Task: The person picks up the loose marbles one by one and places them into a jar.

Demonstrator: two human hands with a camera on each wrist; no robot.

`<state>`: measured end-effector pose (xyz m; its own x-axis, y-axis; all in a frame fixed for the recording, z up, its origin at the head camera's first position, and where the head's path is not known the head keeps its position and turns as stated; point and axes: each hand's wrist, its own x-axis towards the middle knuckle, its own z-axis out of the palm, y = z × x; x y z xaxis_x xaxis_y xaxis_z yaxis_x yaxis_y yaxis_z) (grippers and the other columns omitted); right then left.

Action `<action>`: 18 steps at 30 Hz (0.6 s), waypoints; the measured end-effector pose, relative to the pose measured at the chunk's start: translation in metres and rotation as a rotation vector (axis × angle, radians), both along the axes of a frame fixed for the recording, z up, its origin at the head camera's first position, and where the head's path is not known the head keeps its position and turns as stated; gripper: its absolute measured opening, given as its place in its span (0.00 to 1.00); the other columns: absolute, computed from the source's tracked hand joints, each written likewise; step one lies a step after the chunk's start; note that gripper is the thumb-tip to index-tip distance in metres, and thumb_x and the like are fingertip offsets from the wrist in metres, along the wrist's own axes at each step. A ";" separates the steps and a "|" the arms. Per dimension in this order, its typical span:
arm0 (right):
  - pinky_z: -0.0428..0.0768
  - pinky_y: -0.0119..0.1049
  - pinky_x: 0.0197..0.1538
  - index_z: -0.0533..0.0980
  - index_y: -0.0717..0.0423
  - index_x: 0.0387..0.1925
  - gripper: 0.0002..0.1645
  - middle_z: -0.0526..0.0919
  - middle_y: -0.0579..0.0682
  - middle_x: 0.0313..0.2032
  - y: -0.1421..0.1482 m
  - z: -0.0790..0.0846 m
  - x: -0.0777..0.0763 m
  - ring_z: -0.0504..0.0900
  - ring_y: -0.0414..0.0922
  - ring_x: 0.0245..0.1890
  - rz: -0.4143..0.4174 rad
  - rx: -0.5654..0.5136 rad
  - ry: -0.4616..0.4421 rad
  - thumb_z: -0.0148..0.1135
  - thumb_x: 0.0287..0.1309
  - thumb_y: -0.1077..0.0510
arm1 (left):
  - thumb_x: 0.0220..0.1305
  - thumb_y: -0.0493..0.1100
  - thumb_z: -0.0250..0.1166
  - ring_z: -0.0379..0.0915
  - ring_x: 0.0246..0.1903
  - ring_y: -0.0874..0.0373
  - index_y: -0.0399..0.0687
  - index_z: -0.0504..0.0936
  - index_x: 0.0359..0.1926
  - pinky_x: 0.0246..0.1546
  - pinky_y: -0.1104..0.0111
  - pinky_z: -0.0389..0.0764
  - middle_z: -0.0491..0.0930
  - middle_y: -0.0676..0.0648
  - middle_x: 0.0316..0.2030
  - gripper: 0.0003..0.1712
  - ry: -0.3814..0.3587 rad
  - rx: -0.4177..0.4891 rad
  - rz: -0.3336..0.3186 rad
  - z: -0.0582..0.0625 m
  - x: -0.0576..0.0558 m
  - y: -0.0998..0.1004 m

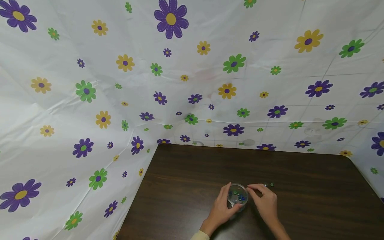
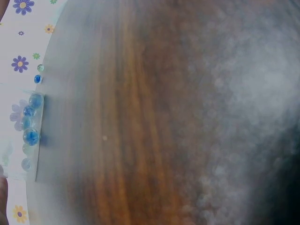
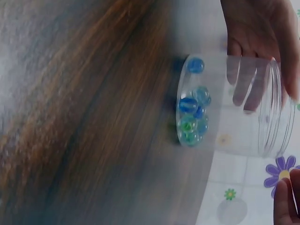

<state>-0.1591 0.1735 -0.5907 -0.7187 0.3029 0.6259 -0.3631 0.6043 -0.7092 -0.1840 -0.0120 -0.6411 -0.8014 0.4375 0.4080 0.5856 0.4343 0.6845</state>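
Observation:
A clear plastic jar (image 1: 237, 194) stands upright on the table, holding several blue and green glass marbles (image 3: 190, 105) at its bottom. My left hand (image 1: 220, 208) grips the jar's side, thumb in front and fingers behind. In the right wrist view, the left fingers (image 3: 246, 89) show through the clear wall. My right hand (image 1: 265, 201) is beside the jar's rim, with thumb and index fingertips close together. I cannot tell whether a marble is between them. Two loose marbles (image 1: 272, 184) lie on the table just beyond the right hand.
The dark brown wooden table (image 1: 186, 180) extends around both hands. A white sheet with purple, yellow and green flowers (image 1: 192, 80) hangs along the table's back and left edges, and also shows at the right.

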 end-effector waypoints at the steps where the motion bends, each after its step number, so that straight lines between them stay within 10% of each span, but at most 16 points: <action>1: 0.73 0.14 0.44 0.87 0.62 0.29 0.15 0.89 0.48 0.31 0.001 0.000 0.000 0.80 0.23 0.37 -0.004 -0.003 -0.001 0.79 0.39 0.79 | 0.68 0.55 0.70 0.77 0.60 0.47 0.41 0.59 0.78 0.56 0.57 0.81 0.70 0.44 0.69 0.47 0.002 0.000 0.002 0.000 0.000 0.000; 18: 0.73 0.15 0.39 0.88 0.58 0.29 0.12 0.88 0.47 0.29 0.013 -0.001 0.002 0.78 0.21 0.33 -0.050 -0.019 -0.064 0.80 0.44 0.74 | 0.68 0.55 0.70 0.77 0.60 0.48 0.42 0.59 0.78 0.56 0.56 0.81 0.70 0.44 0.69 0.47 -0.033 -0.017 0.006 0.002 0.001 0.000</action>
